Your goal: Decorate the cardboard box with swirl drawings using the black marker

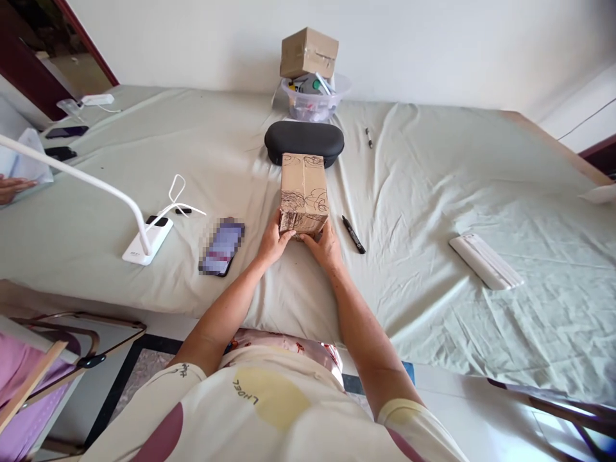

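Small brown cardboard box with black scribbles (304, 192) sits mid-table on the pale green cloth (433, 192), just near of the black oval case (304, 140). Left hand (273, 242) and right hand (327, 247) clasp its near end — fingers curled against it. Black marker (353, 234) lies just right; phone (222, 247) left.

Left hand (274, 242) and right hand (328, 247) gripping the near end of a scribbled cardboard box (303, 192) at frame centre, black marker (353, 234) just right, phone (222, 246) left, black case (304, 141) behind
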`<state>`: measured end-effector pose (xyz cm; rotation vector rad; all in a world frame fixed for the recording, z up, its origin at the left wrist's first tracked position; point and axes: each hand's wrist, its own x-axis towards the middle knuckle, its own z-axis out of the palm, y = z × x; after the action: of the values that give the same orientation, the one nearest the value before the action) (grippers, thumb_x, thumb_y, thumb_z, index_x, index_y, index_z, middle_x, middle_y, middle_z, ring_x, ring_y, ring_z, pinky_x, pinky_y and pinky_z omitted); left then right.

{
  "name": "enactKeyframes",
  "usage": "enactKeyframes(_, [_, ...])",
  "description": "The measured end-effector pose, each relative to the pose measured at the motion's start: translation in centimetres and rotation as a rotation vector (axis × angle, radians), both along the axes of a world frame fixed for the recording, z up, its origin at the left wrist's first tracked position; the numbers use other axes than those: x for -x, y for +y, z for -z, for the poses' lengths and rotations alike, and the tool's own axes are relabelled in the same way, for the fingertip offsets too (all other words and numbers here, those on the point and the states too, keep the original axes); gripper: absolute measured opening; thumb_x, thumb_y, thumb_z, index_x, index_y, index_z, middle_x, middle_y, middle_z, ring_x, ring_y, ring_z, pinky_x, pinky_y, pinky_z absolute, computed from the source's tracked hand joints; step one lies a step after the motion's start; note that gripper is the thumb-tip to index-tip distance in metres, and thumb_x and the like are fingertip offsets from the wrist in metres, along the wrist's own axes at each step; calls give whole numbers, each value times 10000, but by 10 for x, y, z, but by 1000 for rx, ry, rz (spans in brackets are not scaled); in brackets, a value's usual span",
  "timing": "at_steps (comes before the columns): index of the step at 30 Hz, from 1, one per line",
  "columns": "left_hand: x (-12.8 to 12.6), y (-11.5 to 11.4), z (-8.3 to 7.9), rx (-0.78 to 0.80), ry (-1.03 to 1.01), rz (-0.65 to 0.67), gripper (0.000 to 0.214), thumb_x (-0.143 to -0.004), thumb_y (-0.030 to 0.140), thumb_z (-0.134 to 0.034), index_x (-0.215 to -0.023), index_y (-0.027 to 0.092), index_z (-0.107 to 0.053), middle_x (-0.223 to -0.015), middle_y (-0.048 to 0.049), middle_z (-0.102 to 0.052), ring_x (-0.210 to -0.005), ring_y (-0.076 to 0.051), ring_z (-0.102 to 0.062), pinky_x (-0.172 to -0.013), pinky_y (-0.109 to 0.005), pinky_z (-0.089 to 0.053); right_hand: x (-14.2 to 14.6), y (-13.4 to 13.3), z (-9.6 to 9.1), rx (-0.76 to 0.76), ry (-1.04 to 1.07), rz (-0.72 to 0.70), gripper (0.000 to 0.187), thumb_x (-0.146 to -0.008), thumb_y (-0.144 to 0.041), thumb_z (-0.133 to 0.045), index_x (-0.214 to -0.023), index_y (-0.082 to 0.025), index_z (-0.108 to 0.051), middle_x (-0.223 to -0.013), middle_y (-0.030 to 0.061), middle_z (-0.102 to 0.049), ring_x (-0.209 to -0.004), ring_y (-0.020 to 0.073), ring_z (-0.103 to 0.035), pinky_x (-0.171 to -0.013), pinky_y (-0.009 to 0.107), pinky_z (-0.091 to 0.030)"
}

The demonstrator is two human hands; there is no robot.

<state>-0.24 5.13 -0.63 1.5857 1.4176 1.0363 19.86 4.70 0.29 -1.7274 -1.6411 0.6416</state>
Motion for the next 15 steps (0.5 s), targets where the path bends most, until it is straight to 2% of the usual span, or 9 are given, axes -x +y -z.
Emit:
enactKeyframes(4, [1, 1, 6, 25, -15, -16, 740, -1011, 326, -704, -1677, 218, -400, -1686, -139, -557, -1588, -298, -532, -1331, -478, -457, 4, -2, -5, 70, -26, -9, 827, -828, -459, -866, -1540, -186, -546, -1196, 161, -736, -994, 304, -719, -958, 504, -618])
enactKeyframes(9, [2, 1, 3, 73, -18, -43, 706, -1007, 310, -698, -1654, 189, -441, -1646, -147, -603, -1537, -308, -590, -1296, -466, -494, 6, -3, -5, 46, 56, -10, 776, -834, -457, -820, -1532, -235, -567, -1224, 131, -751, -969, 293, -743, -922, 500, -641])
enactKeyframes(15, [1, 0, -1, 107, -25, -91, 615, -1002, 326, -720, -1577, 201, -542, -1519, -134, -716, -1403, -320, -700, -1216, -461, -558, 7, -4, -7, 54, 97, -4, 740, -837, -443, -800, -1521, -253, -593, -1292, 119, -755, -991, 291, -769, -961, 527, -654])
